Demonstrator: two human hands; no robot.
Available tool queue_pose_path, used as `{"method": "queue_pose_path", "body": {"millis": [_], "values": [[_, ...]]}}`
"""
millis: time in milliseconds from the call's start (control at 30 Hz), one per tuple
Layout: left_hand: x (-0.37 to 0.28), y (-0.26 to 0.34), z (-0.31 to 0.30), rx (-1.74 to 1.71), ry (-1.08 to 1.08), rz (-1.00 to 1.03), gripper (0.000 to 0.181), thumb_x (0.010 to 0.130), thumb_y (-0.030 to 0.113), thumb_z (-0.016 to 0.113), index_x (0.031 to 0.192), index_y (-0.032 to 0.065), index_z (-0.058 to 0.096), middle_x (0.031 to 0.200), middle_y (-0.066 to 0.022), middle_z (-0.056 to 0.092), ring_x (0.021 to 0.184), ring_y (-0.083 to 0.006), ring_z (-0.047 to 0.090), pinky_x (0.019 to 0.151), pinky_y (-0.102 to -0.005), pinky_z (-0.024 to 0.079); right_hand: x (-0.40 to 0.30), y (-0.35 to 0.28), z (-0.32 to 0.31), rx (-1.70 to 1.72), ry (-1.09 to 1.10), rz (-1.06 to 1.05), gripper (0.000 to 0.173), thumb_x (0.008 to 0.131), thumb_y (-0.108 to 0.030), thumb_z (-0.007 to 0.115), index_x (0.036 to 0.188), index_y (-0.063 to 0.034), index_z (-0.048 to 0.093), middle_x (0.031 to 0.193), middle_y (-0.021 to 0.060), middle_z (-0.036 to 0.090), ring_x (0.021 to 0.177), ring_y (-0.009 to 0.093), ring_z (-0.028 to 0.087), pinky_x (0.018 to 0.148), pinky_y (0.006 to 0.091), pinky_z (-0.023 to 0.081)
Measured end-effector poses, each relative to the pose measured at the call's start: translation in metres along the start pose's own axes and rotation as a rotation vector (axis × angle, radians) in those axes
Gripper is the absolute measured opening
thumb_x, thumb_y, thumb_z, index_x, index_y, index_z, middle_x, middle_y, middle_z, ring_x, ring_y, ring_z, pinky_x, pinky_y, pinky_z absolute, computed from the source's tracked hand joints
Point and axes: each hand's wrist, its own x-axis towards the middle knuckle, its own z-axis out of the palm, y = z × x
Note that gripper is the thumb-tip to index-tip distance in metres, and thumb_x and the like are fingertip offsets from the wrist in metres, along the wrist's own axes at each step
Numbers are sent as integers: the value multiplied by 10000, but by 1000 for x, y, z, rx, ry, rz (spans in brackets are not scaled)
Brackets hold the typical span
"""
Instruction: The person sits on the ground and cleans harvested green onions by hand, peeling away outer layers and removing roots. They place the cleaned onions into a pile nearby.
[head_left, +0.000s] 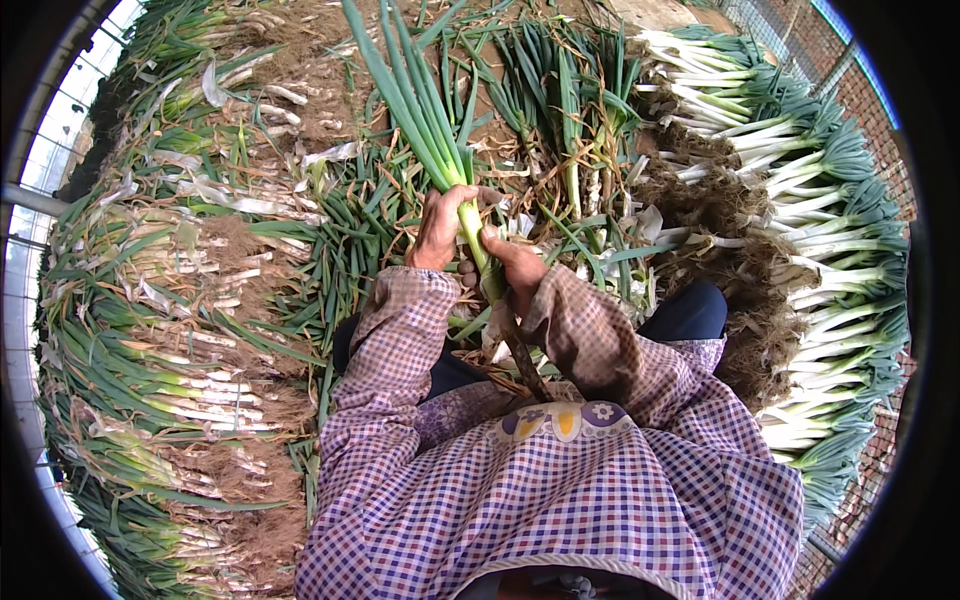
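Note:
A large green onion (469, 225) is held in front of me, its green leaves pointing up and away and its lower end towards my apron. My left hand (442, 225) grips it just below where the leaves fan out. Lower down, my right hand (517, 262) holds the pale stalk, thumb against it. Loose papery skin (496, 330) and a brown, dirty strip (525, 364) hang beneath the right hand towards my lap. Cut leaves and peelings lie on the ground below both hands.
Unpeeled green onions with dry skins and roots (202, 397) lie heaped at left. Cleaner onions with white stalks (817, 277) are stacked along the right, roots inward. More leafy onions (566, 97) lie ahead. Wire mesh (772, 30) and a brick surface (877, 97) stand beyond the right stack.

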Motion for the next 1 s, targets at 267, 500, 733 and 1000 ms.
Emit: {"method": "queue_pose_path", "body": {"millis": [267,500,733,1000], "values": [[1,1,-2,-313,250,45,294,924,308,485,985,21,513,772,-125,631,726,-250,665,653,-333,554,-7,19,1,99,247,-218,301,927,-280,544,995,9,590,768,115,626,577,218,589,495,344,500],[6,39,-70,-535,546,185,221,927,298,519,862,87,512,668,-26,521,495,-122,468,460,-264,395,-47,22,-52,-1099,148,-886,296,921,-339,538,896,-55,620,829,135,632,757,227,621,608,338,552],[-30,71,-125,-433,578,426,210,941,293,515,893,89,514,647,-19,537,472,-87,497,406,-238,416,-100,11,-204,-2267,-182,94,325,878,-378,587,963,-66,614,1002,147,618,871,244,614,712,352,545],[-27,54,-90,-665,-1,425,336,927,382,527,1004,55,537,720,-9,563,511,-64,520,432,-200,458,-53,-55,-19,-1373,23,-112,732,808,-494,633,1327,-24,421,1305,217,486,1198,329,484,1011,443,398]]}}
